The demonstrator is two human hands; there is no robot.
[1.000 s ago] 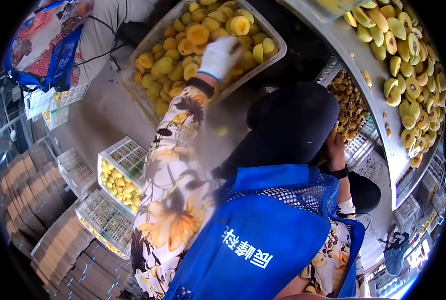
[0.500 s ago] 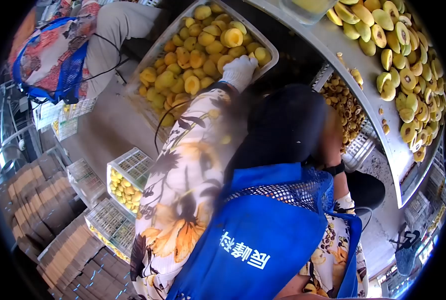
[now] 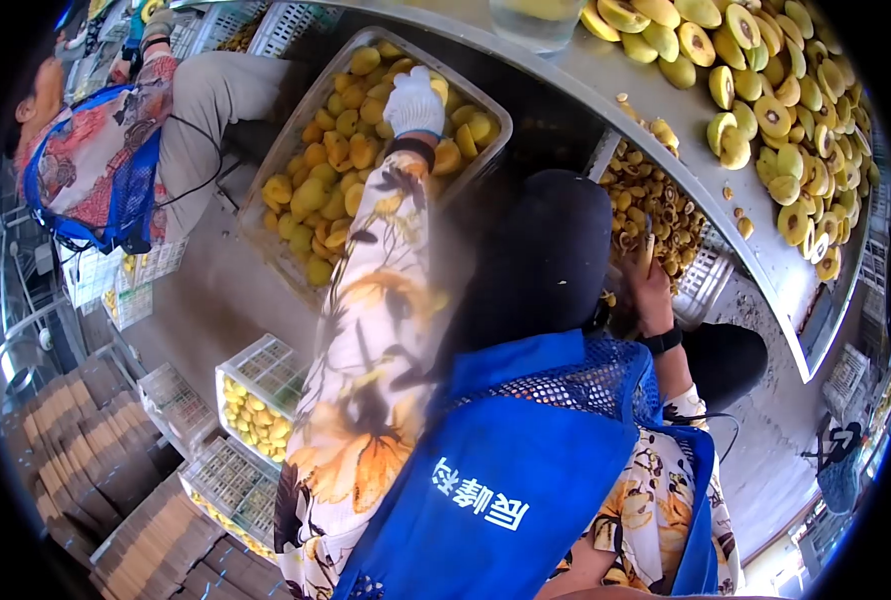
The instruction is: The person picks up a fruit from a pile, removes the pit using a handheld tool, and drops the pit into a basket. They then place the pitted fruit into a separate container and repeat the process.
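Note:
My left hand (image 3: 415, 102), in a white glove, is over the yellow fruit (image 3: 316, 190) in a large plastic crate (image 3: 506, 130). Its fingers reach forward onto the pile, partly hidden by the back of the hand, and seem to hold nothing. My bare right hand (image 3: 652, 298), with a dark watch at the wrist, is closed around a slim wooden-handled tool (image 3: 650, 245), pointing upward. Just beyond it, a white basket (image 3: 704, 283) holds small brown fruit pieces (image 3: 666, 215). Halved fruit with brown centres (image 3: 774, 118) lies heaped on the metal table (image 3: 656, 120).
A see-through container (image 3: 536, 25) stands on the table's edge. Another person (image 3: 96, 160) sits at the upper left. White crates of yellow fruit (image 3: 256, 410) stand on the floor at left, beside stacked brown cardboard (image 3: 96, 430). My dark-clothed knee (image 3: 556, 230) lies between crate and basket.
My left hand has moved from the crate's right side toward the middle of its far part. My right hand, blurred before, now shows clearly with the tool. The whole view has shifted slightly.

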